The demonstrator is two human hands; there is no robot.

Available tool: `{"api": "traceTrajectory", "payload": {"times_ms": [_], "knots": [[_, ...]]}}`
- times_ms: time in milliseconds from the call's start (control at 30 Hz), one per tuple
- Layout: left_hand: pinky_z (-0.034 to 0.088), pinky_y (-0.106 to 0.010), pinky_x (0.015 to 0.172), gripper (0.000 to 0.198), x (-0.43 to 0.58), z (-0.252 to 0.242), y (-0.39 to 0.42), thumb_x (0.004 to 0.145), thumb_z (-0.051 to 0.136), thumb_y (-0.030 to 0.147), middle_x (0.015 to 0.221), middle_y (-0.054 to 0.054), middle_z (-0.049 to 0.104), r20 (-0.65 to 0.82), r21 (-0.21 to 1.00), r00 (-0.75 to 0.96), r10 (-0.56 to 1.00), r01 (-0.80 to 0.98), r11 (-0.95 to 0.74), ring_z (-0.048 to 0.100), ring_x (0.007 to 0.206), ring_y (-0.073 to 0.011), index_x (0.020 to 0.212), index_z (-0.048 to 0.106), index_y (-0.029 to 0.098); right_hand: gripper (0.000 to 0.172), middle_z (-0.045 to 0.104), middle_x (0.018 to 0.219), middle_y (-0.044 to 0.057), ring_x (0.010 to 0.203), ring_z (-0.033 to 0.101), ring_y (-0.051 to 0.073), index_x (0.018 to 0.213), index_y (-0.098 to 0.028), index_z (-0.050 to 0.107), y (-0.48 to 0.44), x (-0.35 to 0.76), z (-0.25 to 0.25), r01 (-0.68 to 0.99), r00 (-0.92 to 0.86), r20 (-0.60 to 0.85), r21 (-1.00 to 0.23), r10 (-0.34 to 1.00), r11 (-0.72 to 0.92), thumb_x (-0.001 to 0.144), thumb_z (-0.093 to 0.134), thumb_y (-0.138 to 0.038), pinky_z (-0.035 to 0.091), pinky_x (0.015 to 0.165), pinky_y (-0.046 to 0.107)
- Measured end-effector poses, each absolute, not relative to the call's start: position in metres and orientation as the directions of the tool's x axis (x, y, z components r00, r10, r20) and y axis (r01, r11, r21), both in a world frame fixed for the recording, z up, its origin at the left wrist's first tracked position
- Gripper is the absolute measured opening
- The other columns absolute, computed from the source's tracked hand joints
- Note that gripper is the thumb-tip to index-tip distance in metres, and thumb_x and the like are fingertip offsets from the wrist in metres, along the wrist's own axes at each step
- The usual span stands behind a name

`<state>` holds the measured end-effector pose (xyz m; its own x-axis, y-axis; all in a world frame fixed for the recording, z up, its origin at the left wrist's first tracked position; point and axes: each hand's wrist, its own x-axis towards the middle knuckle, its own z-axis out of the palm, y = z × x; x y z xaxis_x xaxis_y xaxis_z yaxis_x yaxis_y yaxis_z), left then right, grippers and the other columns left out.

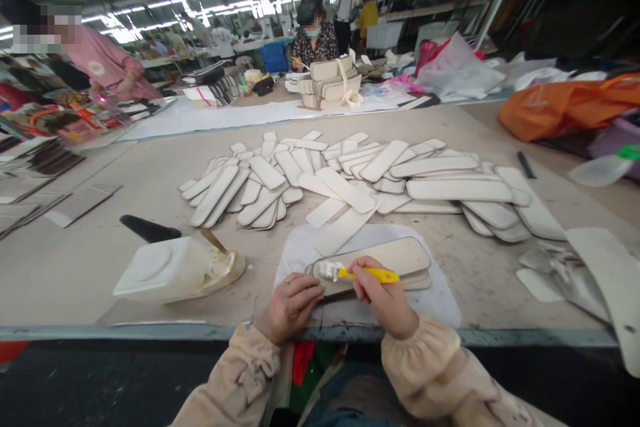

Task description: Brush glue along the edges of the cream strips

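My right hand point(383, 297) grips a yellow-handled brush point(373, 274). White paste coats its bristles, which rest on the left part of a long, rounded cream panel point(395, 255). With fingers bent together, my left hand point(295, 305) holds the near left end of that panel. More panels lie beneath it, partly hidden, on a whitish sheet point(445, 307). To the left, a cut-open white plastic container point(163, 270) lies on its side, with white paste and a brownish stick point(214, 240) at its mouth.
A wide heap of cream panels point(270, 173) spreads beyond the sheet. A black-handled tool point(150, 229) lies behind the container. Clear plastic scraps point(560, 267) and an orange bag point(565, 107) are at right. A co-worker point(317, 40) sits across the table; another person point(100, 60) is at left.
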<state>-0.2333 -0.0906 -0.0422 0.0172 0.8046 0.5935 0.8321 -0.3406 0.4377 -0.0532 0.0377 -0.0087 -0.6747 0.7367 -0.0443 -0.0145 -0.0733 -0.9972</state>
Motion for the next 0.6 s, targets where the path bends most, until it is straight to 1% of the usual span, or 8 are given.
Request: {"api": "traceTrajectory", "payload": {"times_ms": [67, 167, 300, 467, 533, 600], "knots": [[0.055, -0.035, 0.077, 0.026, -0.234, -0.042, -0.09, 0.082, 0.063, 0.007, 0.096, -0.009, 0.069, 0.598, 0.419, 0.034, 0.801, 0.839, -0.348, 0.061, 0.088, -0.0187, 0.105, 0.067, 0.018, 0.029, 0.045, 0.048, -0.006, 0.047, 0.04, 0.01, 0.081, -0.02, 0.056, 0.041, -0.053, -0.009, 0.03, -0.665, -0.056, -0.998, 0.744, -0.048, 0.092, 0.049, -0.045, 0.033, 0.051, 0.025], [0.056, -0.035, 0.079, 0.025, -0.234, -0.041, -0.089, 0.082, 0.063, 0.006, 0.095, -0.009, 0.069, 0.598, 0.417, 0.035, 0.801, 0.84, -0.348, 0.061, 0.088, -0.0182, 0.104, 0.067, 0.018, 0.027, 0.045, 0.049, -0.005, 0.048, 0.041, 0.012, 0.082, -0.021, 0.058, 0.053, -0.04, -0.006, 0.086, -0.589, -0.072, -0.996, 0.805, -0.026, 0.09, 0.05, -0.045, 0.032, 0.049, 0.026], [0.056, -0.035, 0.078, 0.025, -0.234, -0.039, -0.089, 0.083, 0.062, 0.007, 0.095, -0.008, 0.069, 0.607, 0.415, 0.027, 0.794, 0.841, -0.346, 0.062, 0.087, -0.0181, 0.104, 0.067, 0.019, 0.026, 0.045, 0.048, -0.005, 0.047, 0.042, 0.013, 0.082, -0.021, 0.06, 0.085, -0.001, -0.002, 0.175, -0.416, -0.09, -0.984, 0.905, -0.017, 0.087, 0.052, -0.045, 0.029, 0.046, 0.027], [0.056, -0.034, 0.08, 0.024, -0.235, -0.043, -0.089, 0.083, 0.063, 0.007, 0.096, -0.008, 0.07, 0.616, 0.396, 0.04, 0.787, 0.848, -0.353, 0.063, 0.089, -0.0182, 0.104, 0.068, 0.02, 0.028, 0.046, 0.049, -0.004, 0.046, 0.041, 0.012, 0.081, -0.019, 0.061, 0.121, 0.051, 0.001, 0.304, -0.189, -0.038, -0.953, 0.981, 0.021, 0.085, 0.055, -0.046, 0.028, 0.045, 0.027], [0.055, -0.034, 0.081, 0.022, -0.236, -0.046, -0.089, 0.083, 0.063, 0.007, 0.096, -0.008, 0.07, 0.617, 0.399, 0.039, 0.786, 0.846, -0.355, 0.063, 0.089, -0.0181, 0.101, 0.068, 0.019, 0.026, 0.046, 0.05, -0.004, 0.047, 0.041, 0.012, 0.082, -0.019, 0.061, 0.12, 0.057, 0.003, 0.314, -0.144, -0.023, -0.949, 0.989, 0.023, 0.086, 0.056, -0.044, 0.027, 0.045, 0.026], [0.055, -0.034, 0.082, 0.02, -0.237, -0.048, -0.09, 0.083, 0.064, 0.007, 0.096, -0.008, 0.07, 0.615, 0.408, 0.033, 0.788, 0.841, -0.354, 0.063, 0.089, -0.018, 0.098, 0.067, 0.019, 0.026, 0.045, 0.05, -0.005, 0.048, 0.041, 0.011, 0.085, -0.019, 0.06, 0.108, 0.05, 0.004, 0.263, -0.181, -0.007, -0.964, 0.984, 0.042, 0.088, 0.054, -0.044, 0.029, 0.047, 0.026]]}}
